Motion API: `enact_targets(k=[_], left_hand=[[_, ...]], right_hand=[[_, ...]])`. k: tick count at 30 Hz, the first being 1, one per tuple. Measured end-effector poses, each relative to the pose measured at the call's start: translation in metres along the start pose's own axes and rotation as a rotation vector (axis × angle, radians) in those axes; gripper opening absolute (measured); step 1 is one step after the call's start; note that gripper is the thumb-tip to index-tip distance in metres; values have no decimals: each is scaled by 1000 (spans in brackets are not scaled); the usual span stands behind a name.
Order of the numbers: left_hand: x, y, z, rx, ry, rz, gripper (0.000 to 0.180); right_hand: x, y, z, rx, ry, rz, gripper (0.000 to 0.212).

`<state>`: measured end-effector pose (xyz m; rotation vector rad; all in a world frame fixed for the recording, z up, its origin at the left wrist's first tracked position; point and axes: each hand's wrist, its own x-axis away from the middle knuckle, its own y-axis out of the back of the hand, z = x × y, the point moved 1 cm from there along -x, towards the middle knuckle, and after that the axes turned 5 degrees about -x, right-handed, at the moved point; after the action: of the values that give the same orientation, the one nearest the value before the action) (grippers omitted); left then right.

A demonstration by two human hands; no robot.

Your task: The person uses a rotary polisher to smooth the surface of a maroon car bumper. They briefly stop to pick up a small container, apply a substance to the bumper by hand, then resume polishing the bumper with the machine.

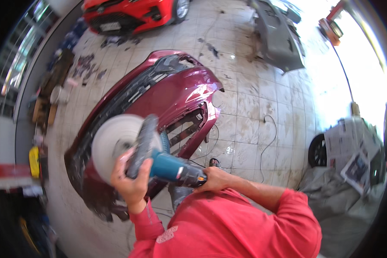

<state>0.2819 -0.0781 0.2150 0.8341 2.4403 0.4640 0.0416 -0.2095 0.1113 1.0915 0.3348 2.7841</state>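
Observation:
I hold a blue and black electric polisher with both hands. My left hand is closed around its black front handle, and my right hand grips the dark rear end of the body. A round white polishing pad at the tool's front looks smeared, as if turning. It covers part of a maroon car bumper that stands in front of me. Whether the pad touches the bumper, I cannot tell.
A red car is parked at the far left. Another bumper, grey, lies far right. A cable runs over the tiled floor. Newspaper sheets and a grey cover drape something at right. A white bucket stands by the left wall.

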Motion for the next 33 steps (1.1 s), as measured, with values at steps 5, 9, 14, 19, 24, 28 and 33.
enact_targets(k=[5,9,14,19,24,28,33], left_hand=[[34,-89,-54,183,82,253,51],[82,-150,-79,96,102,470,60],[119,-179,-89,88,126,473,67],[131,-156,-101,121,186,513,71],[166,-111,-91,112,232,370,75],[200,-51,-69,162,350,272,75],[269,39,-35,73,485,-53,72]], right_hand=[[68,43,-89,-282,-196,87,66],[114,31,-183,-524,-167,28,42],[134,21,-261,-764,-189,129,48],[135,26,-245,-472,-255,99,50],[129,20,-211,-188,-266,130,53],[111,1,-176,-44,-218,163,55],[50,-34,-139,-192,-147,504,73]])
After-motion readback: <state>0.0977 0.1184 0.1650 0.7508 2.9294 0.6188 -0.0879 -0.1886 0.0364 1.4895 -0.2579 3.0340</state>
